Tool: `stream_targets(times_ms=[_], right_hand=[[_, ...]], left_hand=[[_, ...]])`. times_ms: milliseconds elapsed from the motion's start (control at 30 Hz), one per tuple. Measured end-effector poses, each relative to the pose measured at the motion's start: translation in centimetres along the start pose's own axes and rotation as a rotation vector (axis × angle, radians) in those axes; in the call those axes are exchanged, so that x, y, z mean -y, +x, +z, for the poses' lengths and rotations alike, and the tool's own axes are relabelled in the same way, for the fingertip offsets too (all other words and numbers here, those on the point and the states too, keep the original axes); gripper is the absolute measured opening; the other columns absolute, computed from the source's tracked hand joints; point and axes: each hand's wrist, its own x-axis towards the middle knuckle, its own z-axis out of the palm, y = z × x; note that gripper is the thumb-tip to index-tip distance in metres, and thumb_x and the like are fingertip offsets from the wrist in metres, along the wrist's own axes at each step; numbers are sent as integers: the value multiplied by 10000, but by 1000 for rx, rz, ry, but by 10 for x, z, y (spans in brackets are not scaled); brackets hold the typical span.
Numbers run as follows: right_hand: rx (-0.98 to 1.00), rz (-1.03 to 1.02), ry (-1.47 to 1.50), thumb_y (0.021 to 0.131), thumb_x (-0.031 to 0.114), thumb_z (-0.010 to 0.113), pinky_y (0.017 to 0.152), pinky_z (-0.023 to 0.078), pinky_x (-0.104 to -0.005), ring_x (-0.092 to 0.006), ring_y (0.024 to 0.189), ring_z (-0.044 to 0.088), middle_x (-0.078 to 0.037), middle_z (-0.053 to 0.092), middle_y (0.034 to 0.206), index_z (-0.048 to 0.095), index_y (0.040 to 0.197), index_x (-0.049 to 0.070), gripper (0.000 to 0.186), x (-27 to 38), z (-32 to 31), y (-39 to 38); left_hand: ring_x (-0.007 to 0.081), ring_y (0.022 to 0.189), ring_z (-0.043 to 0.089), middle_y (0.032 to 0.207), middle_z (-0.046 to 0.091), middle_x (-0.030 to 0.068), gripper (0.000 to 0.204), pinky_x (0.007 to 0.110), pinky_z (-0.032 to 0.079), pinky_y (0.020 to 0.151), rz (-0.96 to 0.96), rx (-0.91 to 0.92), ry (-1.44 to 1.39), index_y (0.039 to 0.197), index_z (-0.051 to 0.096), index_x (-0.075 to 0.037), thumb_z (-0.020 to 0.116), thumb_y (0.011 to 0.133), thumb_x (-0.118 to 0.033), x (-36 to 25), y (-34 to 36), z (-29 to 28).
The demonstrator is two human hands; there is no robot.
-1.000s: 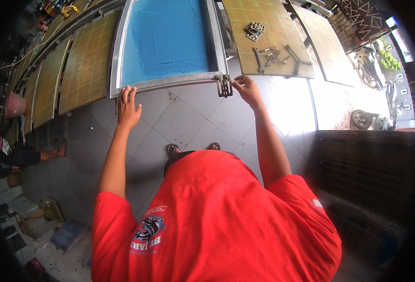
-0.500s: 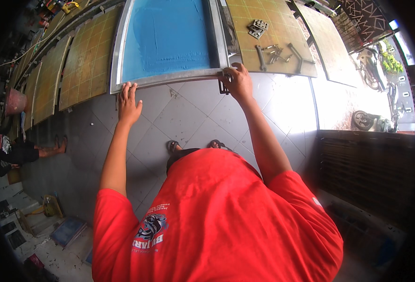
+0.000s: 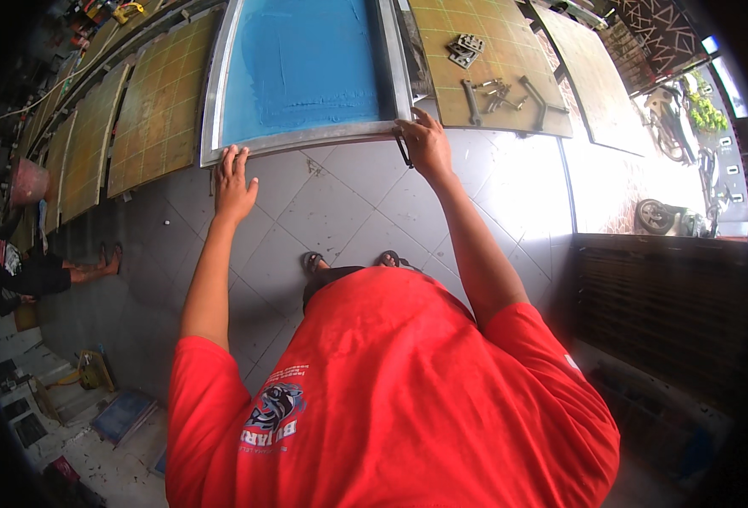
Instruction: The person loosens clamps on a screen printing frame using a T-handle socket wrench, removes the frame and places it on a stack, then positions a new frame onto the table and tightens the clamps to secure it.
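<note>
A screen-printing frame with pale metal bars and a blue mesh lies on the worktable before me. My left hand rests its fingertips on the near left corner, fingers stretched and slightly spread, thumb apart. At the near right corner my right hand has its fingers bent over a black metal bracket, which juts out below the frame's edge. Part of that bracket is hidden behind the hand, so how it joins the frame cannot be seen.
On the board to the right lie a wrench, an angled tool, loose small hardware and metal blocks. More boards line the left. A person sits far left; a motorcycle stands far right.
The black bracket under my right hand has turned and now shows a narrower outline. My right hand has shifted slightly left and its fingers have changed pose. My left hand stays almost in place.
</note>
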Motion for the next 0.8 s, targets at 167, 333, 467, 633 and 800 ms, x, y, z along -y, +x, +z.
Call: stream_targets(times_ms=[167,333,467,633,800], right_hand=[[46,145,36,741,160,648,860,446,-369,-300,997,541,-104,542,1183,677,933,157,195,12,-5,1],[106,31,-43,744,161,655,872,437,-386,-302,1043,516,-122,540,1174,655,965,120,225,9,-3,-1],[-133,135,152,758,163,651,847,449,-379,-293,998,541,-147,542,1167,666,912,79,176,2,3,-11],[54,597,325,813,143,611,701,474,-312,-211,790,621,-132,641,890,635,933,-1,189,-10,-8,-25],[80,750,730,815,160,621,562,449,-299,-145,612,558,-54,619,689,639,831,-21,182,-26,7,-34]], left_hand=[[308,1341,160,1432,195,123,655,446,166,1087,-6,-2,-23,1373,258,-129,574,800,-142,1,0,1],[312,1340,162,1431,194,129,653,445,166,1087,1,1,-27,1371,260,-126,574,799,-136,0,0,0],[322,1339,161,1429,193,137,658,448,171,1087,5,-3,-33,1374,255,-123,573,797,-126,2,-2,1],[333,1339,155,1429,190,141,666,451,171,1088,16,-22,-47,1375,251,-123,576,794,-120,1,0,2],[331,1340,152,1430,190,139,667,454,170,1087,18,-12,-49,1374,250,-126,577,793,-120,4,0,3]])
